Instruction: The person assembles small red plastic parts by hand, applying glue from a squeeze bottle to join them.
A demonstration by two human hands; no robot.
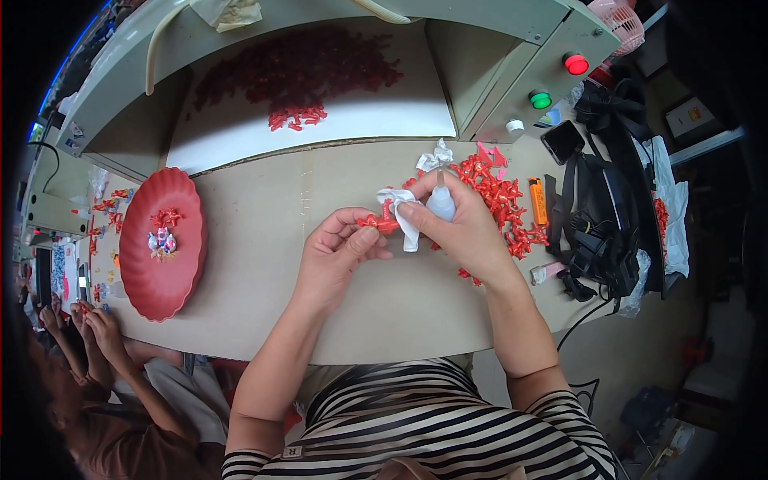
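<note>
Above the middle of the table, my left hand [334, 250] pinches a small red plastic figure part [376, 223] between thumb and fingers. My right hand [464, 224] is closed around a small translucent squeeze bottle [441, 205], its narrow nozzle pointing away from me. A crumpled white tissue [410, 232] is also held under the right thumb and fingers. It touches the red part, and both hands meet there. Just beyond and to the right of my right hand lies a pile of similar red parts [500, 192], partly hidden by that hand.
At left stands a red scalloped tray [197, 240] with a few small figures. A cabinet [512, 76] with a lit opening holds many red pieces [296, 118]. To the right are an orange stick-shaped object [538, 202], a phone [564, 142] and black straps [596, 216]. A co-worker's hands [100, 328] show far left.
</note>
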